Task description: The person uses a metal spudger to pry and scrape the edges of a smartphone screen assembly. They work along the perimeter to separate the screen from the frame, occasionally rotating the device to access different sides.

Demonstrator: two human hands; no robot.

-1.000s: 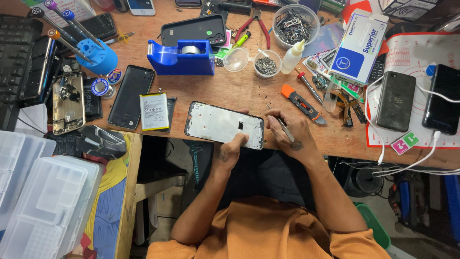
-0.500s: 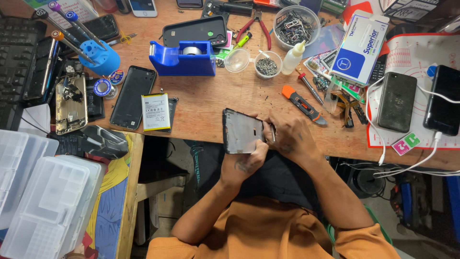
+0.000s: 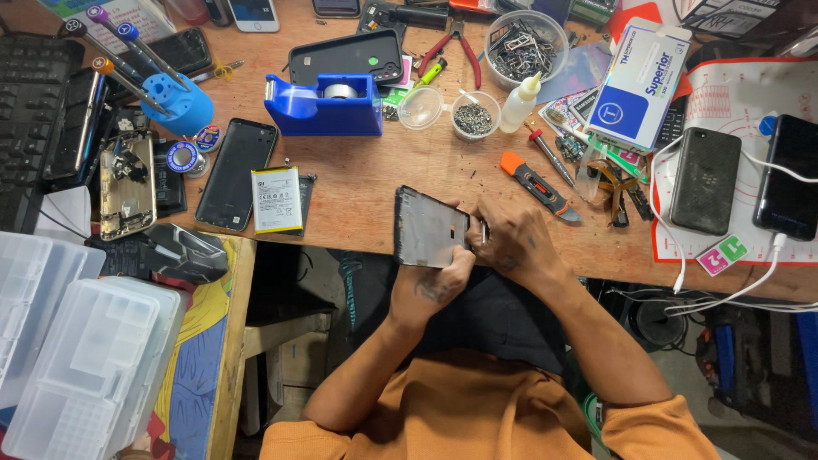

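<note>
At the near edge of the wooden counter (image 3: 366,183) the person holds a phone frame (image 3: 429,227), a dark-rimmed rectangular shell with a pale grey inner face, tilted up off the surface. The left hand (image 3: 436,285) grips it from below, its fingers closed around the frame's near right corner, thumb pressed on the edge. The right hand (image 3: 511,243) sits just to the right, touching the frame's right edge, its fingers curled narrow around a small metal tool (image 3: 483,232) of which only a short tip shows; what kind of tool it is cannot be told. Just beyond the right hand lies an orange-handled utility knife (image 3: 537,183), and farther off a blue tape dispenser (image 3: 324,104) stands near the middle of the counter. To the left of the frame a white-labelled phone battery (image 3: 276,199) rests beside a dark phone back (image 3: 236,172), and a blue screwdriver stand (image 3: 176,102) holds several drivers at the far left. On the right a black phone (image 3: 705,192) and another black phone on a white cable (image 3: 788,177) lie on a red-edged mat (image 3: 724,111), well apart from the hands. Clear plastic organiser boxes (image 3: 77,349) sit at the near left.
</note>
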